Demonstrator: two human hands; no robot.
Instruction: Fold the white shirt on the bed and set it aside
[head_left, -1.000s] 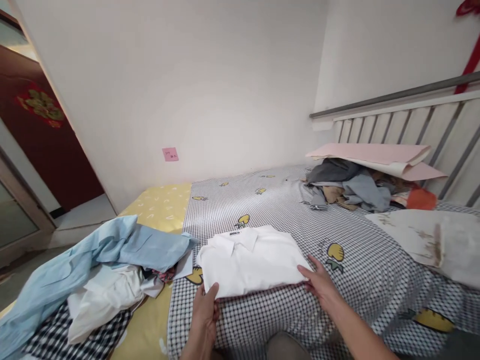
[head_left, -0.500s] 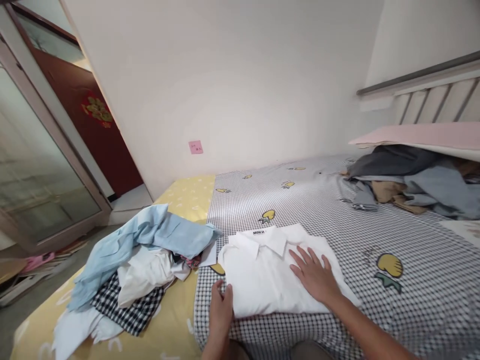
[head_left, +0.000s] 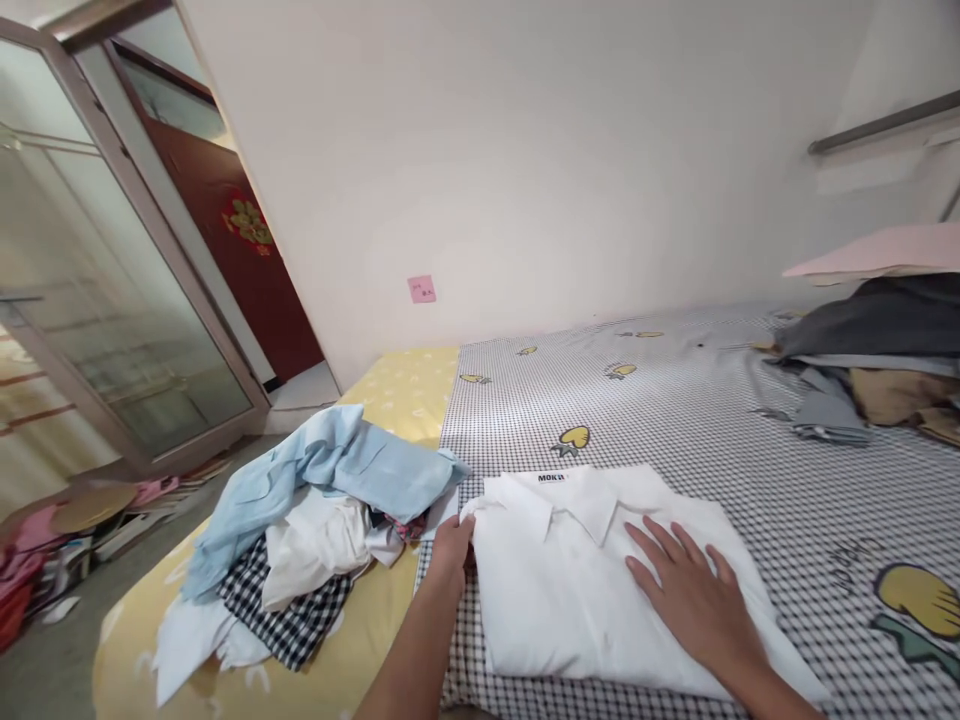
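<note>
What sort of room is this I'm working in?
Probably a home bedroom: a checked sheet and a yellow sheet cover what seems a bed, with a white shirt and a heap of clothes on it.

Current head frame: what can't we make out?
All in the head view:
1. White shirt: underside hidden by its own top layer; the patch beneath the right hand is covered.
2. Left hand: some fingers hidden by the hand itself and the shirt's edge.
3. Pink note: writing too small to read.
4. Dark grey garment: cut off by the right picture edge.
</note>
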